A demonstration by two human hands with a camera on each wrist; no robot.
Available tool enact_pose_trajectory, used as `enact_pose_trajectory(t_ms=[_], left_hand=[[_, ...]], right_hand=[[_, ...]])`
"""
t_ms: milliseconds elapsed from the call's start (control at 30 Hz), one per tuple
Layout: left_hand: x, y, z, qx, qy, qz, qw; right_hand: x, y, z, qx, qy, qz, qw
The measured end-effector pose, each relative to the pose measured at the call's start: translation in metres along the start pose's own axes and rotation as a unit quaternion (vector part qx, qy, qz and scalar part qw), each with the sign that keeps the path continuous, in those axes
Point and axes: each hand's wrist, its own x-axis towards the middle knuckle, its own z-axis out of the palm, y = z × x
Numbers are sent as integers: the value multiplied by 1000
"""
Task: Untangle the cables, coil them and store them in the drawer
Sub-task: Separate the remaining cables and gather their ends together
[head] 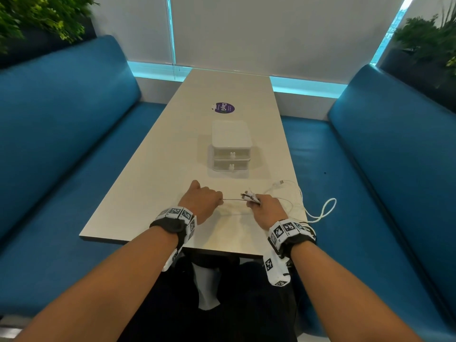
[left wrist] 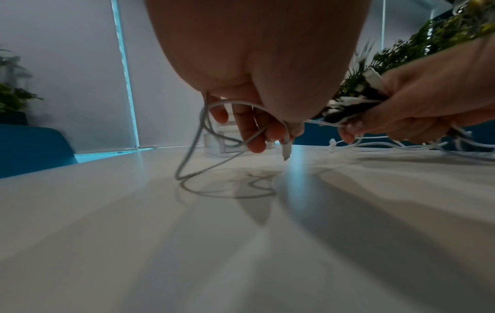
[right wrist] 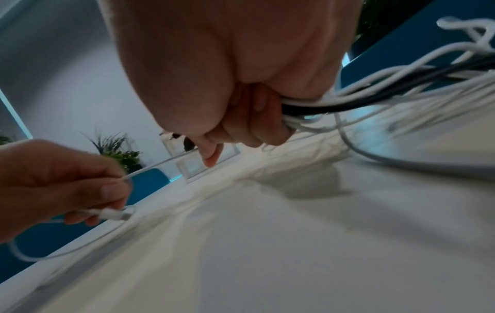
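Note:
My left hand (head: 206, 199) pinches one white cable (head: 232, 199) near its plug end (left wrist: 286, 149); a loop of it (left wrist: 187, 165) hangs to the table. My right hand (head: 265, 207) grips a bundle of white and black cables (right wrist: 316, 105), their plug ends (head: 249, 195) sticking out of the fist. The single cable runs taut between both hands. More white cable (head: 320, 211) trails off the table's right edge. A white two-drawer box (head: 231, 146), both drawers shut, stands just beyond the hands.
The beige table (head: 148, 188) runs away from me between two blue benches (head: 61, 144). A purple round sticker (head: 224, 107) lies behind the drawer box. Plants (head: 44, 18) stand behind both bench backs.

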Motion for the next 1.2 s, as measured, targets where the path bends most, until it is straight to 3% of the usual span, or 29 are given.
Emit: enact_pose_trajectory(t_ms=[233,433,667,933,1067,1200], left_hand=[[-5,-18,0,71,8,-33,997],[-7,-18,1,77,-5,-69,995],[-3,6,-2,41,-45,-58,996],[-9,-4,-6,2,-40,-184,982],[-4,3,-6,-35,-17,-161,986],[7,29,-7,-135,23,-122,983]], right_hand=[[3,14,-14,-65,53,103,991],[2,16,-21,-83,83,142,983],[-4,-15,-9,-3,131,45,990],[-2,-12,-17,69,127,-1,990],[-7,-23,-9,67,77,-44,994],[-8,-39,8,51,52,-59,996]])
